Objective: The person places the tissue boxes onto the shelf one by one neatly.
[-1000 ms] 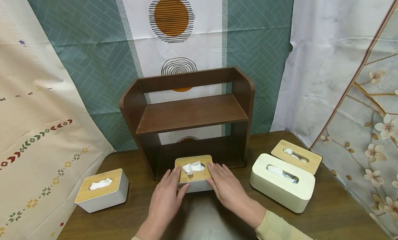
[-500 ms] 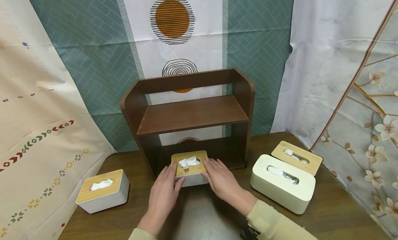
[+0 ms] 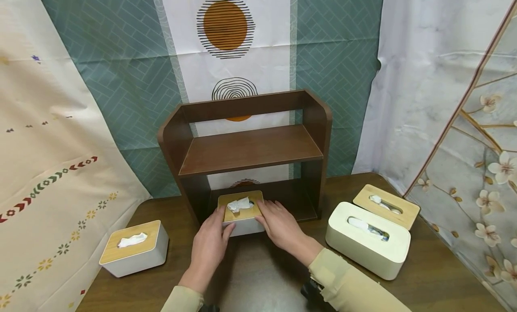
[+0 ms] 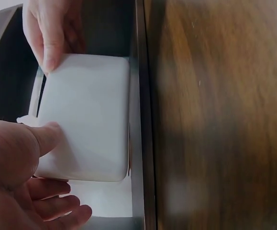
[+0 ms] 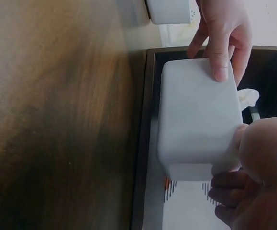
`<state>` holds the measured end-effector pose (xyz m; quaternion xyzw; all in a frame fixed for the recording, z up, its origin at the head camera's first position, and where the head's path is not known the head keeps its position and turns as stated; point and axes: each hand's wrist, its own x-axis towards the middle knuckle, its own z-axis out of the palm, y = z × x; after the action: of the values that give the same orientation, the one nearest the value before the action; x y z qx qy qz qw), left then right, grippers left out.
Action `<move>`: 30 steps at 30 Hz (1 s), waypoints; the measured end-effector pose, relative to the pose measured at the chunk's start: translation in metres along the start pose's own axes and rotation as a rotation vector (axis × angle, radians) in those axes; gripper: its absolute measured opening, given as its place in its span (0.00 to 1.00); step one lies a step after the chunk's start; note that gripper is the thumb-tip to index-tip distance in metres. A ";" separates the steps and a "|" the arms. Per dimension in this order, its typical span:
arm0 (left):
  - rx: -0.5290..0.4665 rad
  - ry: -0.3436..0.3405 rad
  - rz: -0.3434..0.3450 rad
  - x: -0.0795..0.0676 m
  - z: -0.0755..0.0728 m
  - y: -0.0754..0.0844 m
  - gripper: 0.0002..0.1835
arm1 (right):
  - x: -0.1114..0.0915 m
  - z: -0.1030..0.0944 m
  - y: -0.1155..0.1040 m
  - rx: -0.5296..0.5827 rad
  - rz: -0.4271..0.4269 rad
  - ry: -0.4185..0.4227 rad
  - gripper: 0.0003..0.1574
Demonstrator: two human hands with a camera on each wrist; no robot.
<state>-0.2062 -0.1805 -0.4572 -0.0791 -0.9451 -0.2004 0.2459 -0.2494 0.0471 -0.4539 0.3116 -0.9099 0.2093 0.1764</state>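
A white tissue box (image 3: 247,226) with a wood-look lid and a tuft of tissue sits at the front of the lower compartment of a dark brown two-tier shelf (image 3: 250,148). My left hand (image 3: 209,244) grips its left end, thumb on the front face. On the opposite end my right hand (image 3: 280,226) holds it the same way. Both wrist views show the box's plain white front (image 4: 88,115) between the two thumbs, at the shelf's bottom board. The box's underside and back are hidden.
A similar wood-lidded tissue box (image 3: 135,248) stands left on the brown table (image 3: 258,276). To the right are a longer cream tissue box (image 3: 367,244) and, behind it, another wood-lidded box (image 3: 385,205). Patterned cloths (image 3: 339,78) hang behind and at the sides.
Both hands have carried the tissue box forward and slightly left, further into the lower compartment. The other boxes and the shelf have stayed in place.
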 end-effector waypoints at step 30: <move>-0.053 -0.046 -0.037 0.022 0.005 -0.031 0.33 | 0.034 0.021 0.006 0.003 -0.035 0.016 0.32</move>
<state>-0.2352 -0.2048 -0.4609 -0.0724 -0.9462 -0.2279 0.2182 -0.2821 0.0244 -0.4584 0.3261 -0.9026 0.2100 0.1870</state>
